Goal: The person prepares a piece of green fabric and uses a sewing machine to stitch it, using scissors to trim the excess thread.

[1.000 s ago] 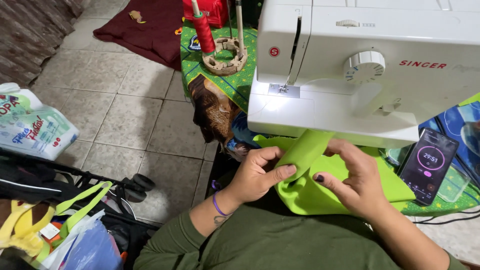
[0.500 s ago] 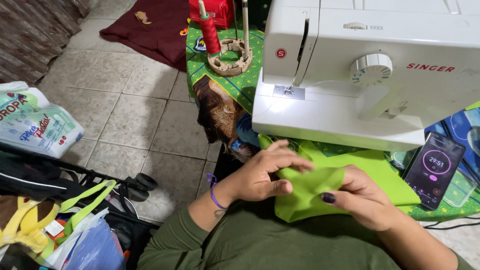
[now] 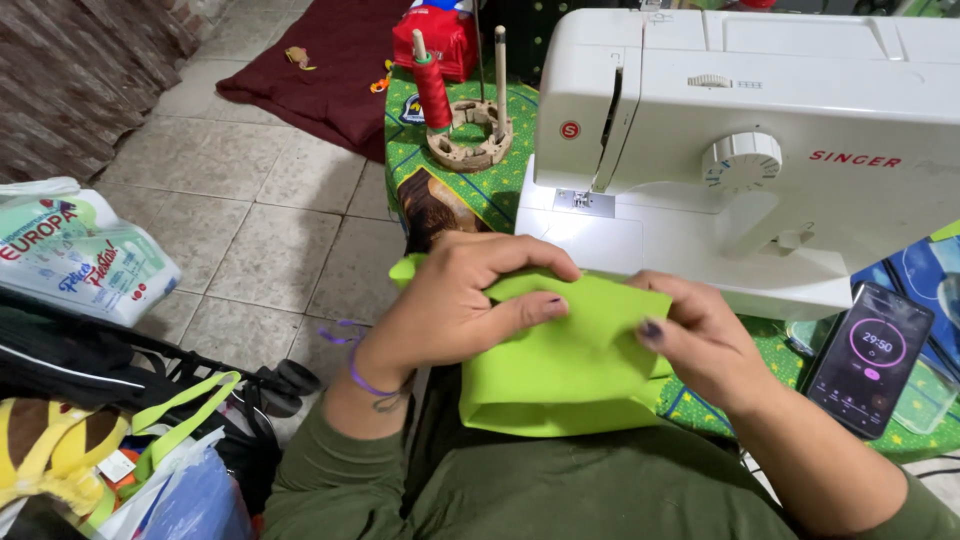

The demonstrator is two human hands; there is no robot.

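1. Now your left hand [image 3: 450, 305] and right hand [image 3: 700, 335] both pinch the smooth, folded lime-green fabric piece [image 3: 565, 365], just before the glossy white plastic sewing machine [image 3: 740, 130].
2. Since earlier, you've drawn the fabric out from beneath the machine, toward your lap.

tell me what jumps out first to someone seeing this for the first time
The lime-green fabric piece at centre, folded and gripped by both the left hand and the right hand, draws the eye first. Just behind it stands a big white sewing machine on a green patterned tablecloth. A red thread spool sits on a wooden stand to the machine's left, and a smartphone showing a round timer lies at right.
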